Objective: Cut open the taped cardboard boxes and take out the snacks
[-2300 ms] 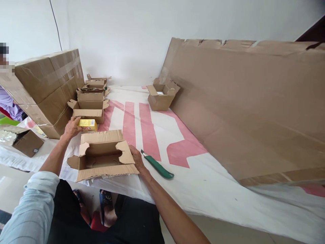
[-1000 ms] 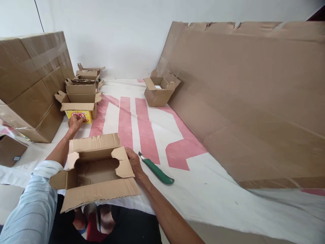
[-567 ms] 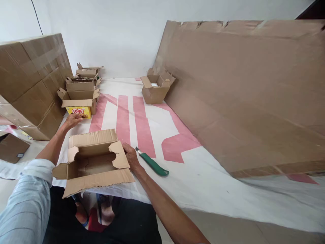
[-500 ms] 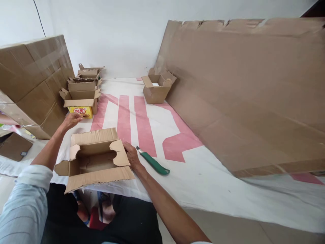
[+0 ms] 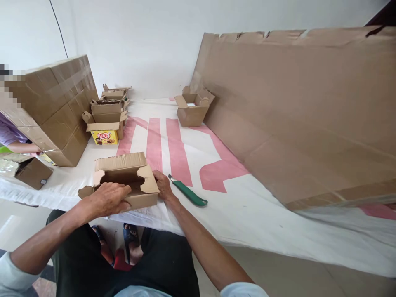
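Note:
An open brown cardboard box (image 5: pixel 130 165) sits at the near edge of the cloth-covered table (image 5: pixel 247 214). My left hand (image 5: pixel 108 198) grips its near front flap, with the fingers curled over the edge. On the box's right side rests my right hand (image 5: pixel 163 186), its fingers bent against the side flap. A yellow printed packet (image 5: pixel 104 137) stands further back on the left, under the flap of another small box (image 5: pixel 107 119). Neither hand touches it.
A green utility knife (image 5: pixel 188 193) lies just right of my right hand. A big taped carton (image 5: pixel 52 107) stands at the left, a large cardboard sheet (image 5: pixel 303 115) leans at the right, and a small open box (image 5: pixel 192 109) sits at the back. Another person's arm (image 5: pixel 18 146) shows at far left.
My left hand left the yellow packet and came back to the near box, where it now grips the front flap. My right hand stayed on the box's right side.

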The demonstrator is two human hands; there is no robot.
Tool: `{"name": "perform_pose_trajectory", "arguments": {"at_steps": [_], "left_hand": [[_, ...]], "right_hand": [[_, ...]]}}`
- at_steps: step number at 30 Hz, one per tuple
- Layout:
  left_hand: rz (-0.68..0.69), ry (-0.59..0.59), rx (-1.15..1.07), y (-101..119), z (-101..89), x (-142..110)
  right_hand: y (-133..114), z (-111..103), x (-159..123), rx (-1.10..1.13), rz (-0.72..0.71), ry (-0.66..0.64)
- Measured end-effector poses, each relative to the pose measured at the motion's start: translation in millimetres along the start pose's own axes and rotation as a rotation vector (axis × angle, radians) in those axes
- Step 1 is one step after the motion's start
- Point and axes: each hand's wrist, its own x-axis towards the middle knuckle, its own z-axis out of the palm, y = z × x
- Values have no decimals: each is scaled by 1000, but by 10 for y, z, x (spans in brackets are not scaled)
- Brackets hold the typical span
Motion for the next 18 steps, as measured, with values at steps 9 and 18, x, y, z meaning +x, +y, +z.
{"name": "perform_pose_trajectory", "arguments": {"at_steps": [9, 18], "left_hand": [[-434, 120, 231, -1185, -239, 476], [-554, 294, 166, -2170, -261, 1030]], "right_hand": [[94, 86, 5, -59, -20, 75], [116, 56, 16, -57, -9, 53]]}}
